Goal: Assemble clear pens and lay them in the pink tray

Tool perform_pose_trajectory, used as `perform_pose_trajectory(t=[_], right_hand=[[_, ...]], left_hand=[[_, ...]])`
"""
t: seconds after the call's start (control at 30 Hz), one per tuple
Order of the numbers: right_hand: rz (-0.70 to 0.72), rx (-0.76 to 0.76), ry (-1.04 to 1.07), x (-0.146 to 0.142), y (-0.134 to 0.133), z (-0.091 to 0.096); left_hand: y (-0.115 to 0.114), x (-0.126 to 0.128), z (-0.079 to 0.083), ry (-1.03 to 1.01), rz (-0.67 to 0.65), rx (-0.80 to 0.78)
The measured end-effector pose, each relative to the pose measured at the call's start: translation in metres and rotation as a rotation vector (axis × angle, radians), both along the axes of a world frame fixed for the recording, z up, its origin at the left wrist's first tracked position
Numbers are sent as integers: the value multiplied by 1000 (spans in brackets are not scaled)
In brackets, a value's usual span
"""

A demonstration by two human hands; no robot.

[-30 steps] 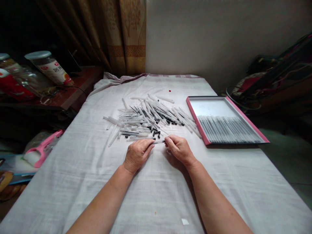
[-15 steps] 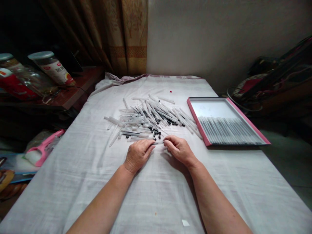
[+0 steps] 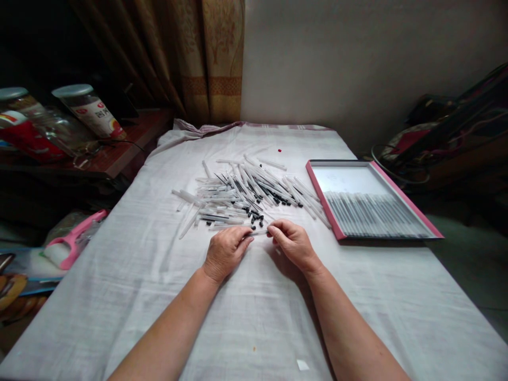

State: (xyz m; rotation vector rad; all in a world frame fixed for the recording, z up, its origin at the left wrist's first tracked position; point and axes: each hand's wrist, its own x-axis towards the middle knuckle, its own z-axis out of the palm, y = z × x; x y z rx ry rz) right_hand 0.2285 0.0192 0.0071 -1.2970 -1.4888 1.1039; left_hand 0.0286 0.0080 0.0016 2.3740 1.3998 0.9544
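Observation:
A thin clear pen barrel (image 3: 260, 232) spans the gap between my two hands. My left hand (image 3: 227, 251) is closed, with thumb and fingers pinching its left end. On its right end my right hand (image 3: 292, 243) closes in the same kind of pinch. My fingers cover both ends of the barrel. Just beyond lies a loose heap of clear pen barrels (image 3: 222, 194) mixed with dark refills. Several small black caps (image 3: 254, 218) are scattered at the heap's near edge, close to my fingers.
A pink-edged shallow box (image 3: 408, 194) on the right holds a row of pens (image 3: 369, 214). Past the heap lies a small red piece (image 3: 279, 151); a white scrap (image 3: 302, 365) is near me. Jars (image 3: 93, 114) and a pink-handled item (image 3: 73, 238) stand left of the cloth-covered table (image 3: 159, 312).
The view has shifted slightly. Both hands keep their pinch on the pen barrel in nearly the same place, and a small pale piece now shows below my right fingers.

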Motion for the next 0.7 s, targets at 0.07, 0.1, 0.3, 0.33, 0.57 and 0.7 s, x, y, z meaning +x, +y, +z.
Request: perform_pose_trajectory(t=[0.07, 0.1, 0.3, 0.33, 0.57, 0.7], right_hand=[[23, -70, 77, 0, 0, 0], [36, -93, 97, 1, 0, 1], [-27, -49, 151, 12, 3, 8], [-43, -41, 164, 14, 4, 9], [-79, -81, 181, 20, 6, 9], [-90, -129, 185, 18, 5, 9]], left_hand=[[0, 0, 0, -3, 6, -15], [0, 0, 0, -6, 7, -21], [1, -6, 4, -2, -27, -82], [2, -7, 5, -1, -27, -94], [3, -7, 8, -89, 35, -108], [3, -6, 7, -145, 70, -145]])
